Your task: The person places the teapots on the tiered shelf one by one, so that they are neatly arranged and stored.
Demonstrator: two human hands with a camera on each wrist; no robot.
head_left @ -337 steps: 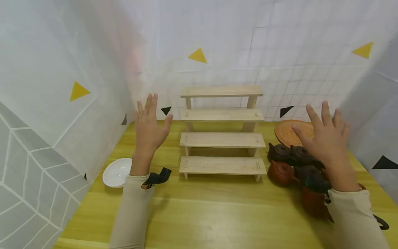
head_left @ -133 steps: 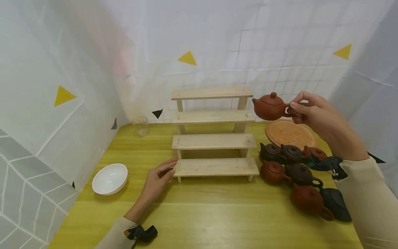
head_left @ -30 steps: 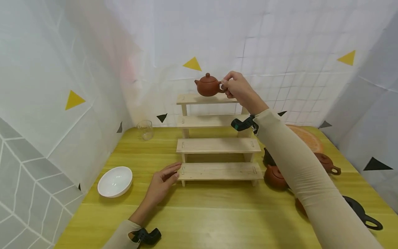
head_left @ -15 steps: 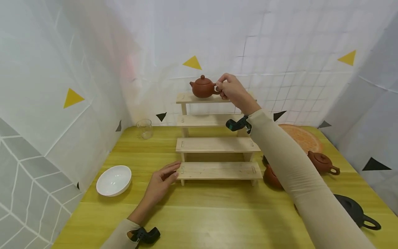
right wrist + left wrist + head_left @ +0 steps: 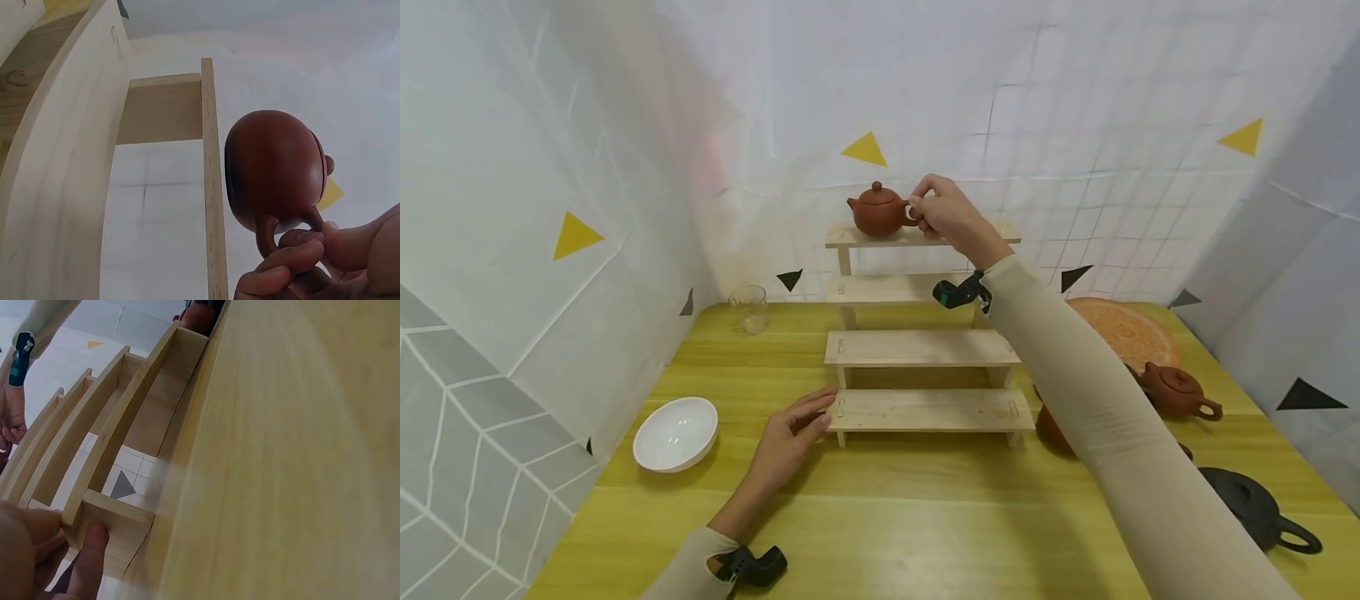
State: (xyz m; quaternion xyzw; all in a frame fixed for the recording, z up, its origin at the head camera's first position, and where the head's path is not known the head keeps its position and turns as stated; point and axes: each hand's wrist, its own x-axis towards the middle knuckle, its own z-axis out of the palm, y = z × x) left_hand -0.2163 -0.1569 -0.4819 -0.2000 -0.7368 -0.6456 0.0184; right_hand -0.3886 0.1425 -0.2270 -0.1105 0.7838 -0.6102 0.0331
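Observation:
A wooden four-step display stand stands on the table. At its top step, toward the left end, is a reddish-brown clay teapot, upright with its spout to the left. My right hand pinches the teapot's handle between thumb and fingers; in the right wrist view the teapot's base is right beside the top board. Low on the stand, my left hand holds the left end of the bottom step, with the thumb against the side support in the left wrist view.
A white bowl and a clear glass cup stand at the left. To the right are a reddish teapot, a black teapot and a round orange-patterned mat. My right sleeve partly covers other teapots there.
The right hand lifted a reddish teapot from the right-hand group and carried it left over the top step; lately it moved slightly further left and lower. The left hand came down to the bottom step.

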